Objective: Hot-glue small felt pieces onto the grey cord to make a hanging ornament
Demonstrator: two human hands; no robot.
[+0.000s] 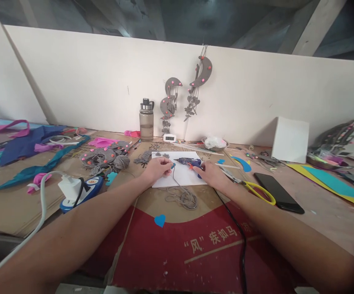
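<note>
My left hand (160,169) pinches a small blue felt piece (172,166) between thumb and finger. Grey yarn (184,199) runs down from that piece to a loose coil on the cardboard. My right hand (212,173) is closed at the handle of a dark blue hot glue gun (187,162), whose nozzle points left toward the blue piece. Both hands are over a white sheet (177,181). The gun's black cord (239,228) trails toward me beneath my right forearm. Nearer to me, a blue felt heart (160,221) lies on the cardboard.
Yellow-handled scissors (259,192) and a black phone (279,192) lie on the right. A power strip (83,194) sits left, beside grey felt crescents (103,159). Behind stand a bottle (146,120) and a small digital clock (169,138). Moon ornaments (205,71) hang on the white wall.
</note>
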